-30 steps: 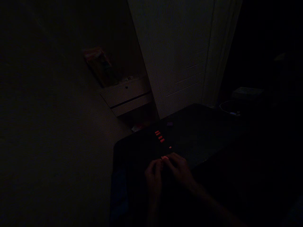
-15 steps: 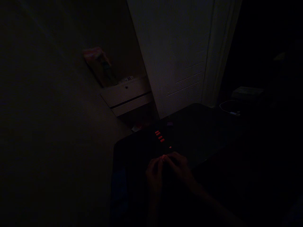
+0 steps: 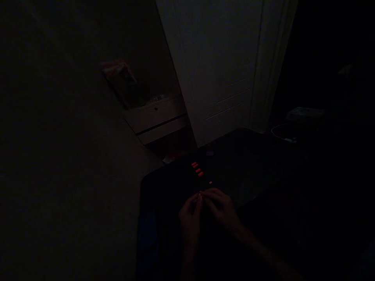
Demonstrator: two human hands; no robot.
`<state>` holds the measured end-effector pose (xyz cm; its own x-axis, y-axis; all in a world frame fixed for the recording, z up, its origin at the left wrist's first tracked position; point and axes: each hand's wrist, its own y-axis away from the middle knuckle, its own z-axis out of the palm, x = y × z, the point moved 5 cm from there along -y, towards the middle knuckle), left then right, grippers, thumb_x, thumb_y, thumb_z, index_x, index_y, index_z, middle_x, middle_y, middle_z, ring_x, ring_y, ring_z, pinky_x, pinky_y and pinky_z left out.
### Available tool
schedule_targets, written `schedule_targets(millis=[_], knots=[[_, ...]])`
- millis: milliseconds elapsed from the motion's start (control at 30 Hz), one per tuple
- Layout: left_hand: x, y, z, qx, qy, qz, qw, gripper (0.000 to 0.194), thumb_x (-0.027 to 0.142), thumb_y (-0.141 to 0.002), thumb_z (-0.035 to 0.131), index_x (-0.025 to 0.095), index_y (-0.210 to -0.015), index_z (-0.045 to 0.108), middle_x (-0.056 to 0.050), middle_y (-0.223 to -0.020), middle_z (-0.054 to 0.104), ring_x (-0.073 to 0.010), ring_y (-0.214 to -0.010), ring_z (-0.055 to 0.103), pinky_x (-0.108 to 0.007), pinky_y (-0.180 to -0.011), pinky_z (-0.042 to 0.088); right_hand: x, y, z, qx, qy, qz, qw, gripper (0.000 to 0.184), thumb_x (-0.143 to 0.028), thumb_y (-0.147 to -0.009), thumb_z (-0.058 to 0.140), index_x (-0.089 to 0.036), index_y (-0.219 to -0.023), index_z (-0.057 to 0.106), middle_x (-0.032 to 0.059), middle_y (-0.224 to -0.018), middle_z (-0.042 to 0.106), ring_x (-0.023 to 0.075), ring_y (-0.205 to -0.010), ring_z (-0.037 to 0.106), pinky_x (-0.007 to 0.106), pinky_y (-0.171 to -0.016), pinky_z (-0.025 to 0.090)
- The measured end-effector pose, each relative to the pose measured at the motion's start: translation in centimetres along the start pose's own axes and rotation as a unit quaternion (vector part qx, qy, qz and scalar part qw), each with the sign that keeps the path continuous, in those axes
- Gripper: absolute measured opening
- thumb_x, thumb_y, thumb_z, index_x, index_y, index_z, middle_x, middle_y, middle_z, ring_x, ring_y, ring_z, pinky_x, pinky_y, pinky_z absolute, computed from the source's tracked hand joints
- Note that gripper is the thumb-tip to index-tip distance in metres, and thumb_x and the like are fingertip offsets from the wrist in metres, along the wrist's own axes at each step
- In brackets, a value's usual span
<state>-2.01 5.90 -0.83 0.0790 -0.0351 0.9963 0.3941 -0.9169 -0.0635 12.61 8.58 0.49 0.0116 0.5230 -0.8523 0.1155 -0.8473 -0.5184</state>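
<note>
The scene is very dark. Over a dark table [image 3: 252,156] my left hand [image 3: 190,212] and my right hand [image 3: 221,207] meet at the fingertips. Both are closed in a pinch around a small reddish piece [image 3: 200,194], mostly covered by the fingers; its kind does not show. Just beyond the hands lies a tiny red piece [image 3: 210,182]. Farther off, several short red bar-shaped pieces [image 3: 198,170] lie in a slanting row. Toward the back edge sits a small purple block [image 3: 210,153].
A bluish flat thing [image 3: 147,230] is at the table's left edge. Behind the table stand a pale door [image 3: 216,58] and a drawer unit [image 3: 158,117] with a bag-like item [image 3: 120,78] on top. To the right are a box [image 3: 306,113] and a white cable [image 3: 278,135].
My fingertips have drawn closer together and slightly left, so less of the reddish piece shows between them. The pieces on the table lie as before.
</note>
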Motion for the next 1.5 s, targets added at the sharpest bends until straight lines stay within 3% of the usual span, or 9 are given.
schedule_targets(millis=[433, 633, 1167, 1367, 1500], knots=[[1.4, 0.4, -0.2, 0.031, -0.046, 0.026, 0.998, 0.039, 0.056, -0.075, 0.079, 0.017, -0.079, 0.076, -0.007, -0.076, 0.076, -0.0241, -0.074, 0.072, -0.032, -0.069, 0.057, -0.6, 0.2, 0.4, -0.068, 0.020, -0.019, 0.997, 0.030, -0.025, -0.099, 0.062, -0.028, -0.127, 0.072, 0.0071, -0.106, 0.067, 0.0209, -0.097, 0.068, 0.035, -0.087, 0.058], [1.7, 0.3, -0.5, 0.006, -0.045, 0.031, 0.998, 0.039, 0.056, -0.079, 0.075, 0.018, -0.074, 0.073, -0.004, -0.070, 0.072, -0.0210, -0.070, 0.068, -0.029, -0.066, 0.053, -0.1, 0.4, 1.0, -0.087, 0.052, -0.028, 0.994, 0.027, -0.026, -0.102, 0.059, -0.029, -0.126, 0.072, 0.0070, -0.107, 0.067, 0.0206, -0.097, 0.068, 0.034, -0.088, 0.059], [1.9, 0.1, 0.4, -0.019, -0.044, 0.023, 0.999, 0.040, 0.056, -0.081, 0.072, 0.016, -0.078, 0.077, -0.008, -0.077, 0.077, -0.0246, -0.076, 0.071, -0.033, -0.073, 0.056, 0.3, 0.7, 0.9, -0.027, 0.103, -0.047, 0.993, 0.025, -0.025, -0.104, 0.052, -0.026, -0.113, 0.075, 0.0076, -0.098, 0.069, 0.0219, -0.087, 0.069, 0.035, -0.079, 0.060], [1.8, 0.0, 0.2, -0.030, -0.032, 0.011, 0.999, 0.037, 0.052, -0.082, 0.070, 0.016, -0.083, 0.078, -0.009, -0.084, 0.079, -0.0259, -0.081, 0.073, -0.034, -0.076, 0.056, -0.4, 0.7, 1.0, -0.042, 0.112, -0.067, 0.990, 0.033, -0.023, -0.101, 0.059, -0.029, -0.132, 0.068, 0.0084, -0.105, 0.065, 0.0228, -0.093, 0.067, 0.037, -0.083, 0.060], [1.8, 0.1, 0.2, -0.039, -0.039, 0.003, 0.998, 0.037, 0.051, -0.081, 0.070, 0.015, -0.077, 0.077, -0.008, -0.075, 0.077, -0.0245, -0.074, 0.071, -0.031, -0.069, 0.055, -0.1, 0.9, 1.1, -0.043, 0.107, -0.063, 0.991, 0.036, -0.026, -0.102, 0.057, -0.030, -0.137, 0.064, 0.0078, -0.106, 0.062, 0.0212, -0.093, 0.067, 0.035, -0.081, 0.061]])
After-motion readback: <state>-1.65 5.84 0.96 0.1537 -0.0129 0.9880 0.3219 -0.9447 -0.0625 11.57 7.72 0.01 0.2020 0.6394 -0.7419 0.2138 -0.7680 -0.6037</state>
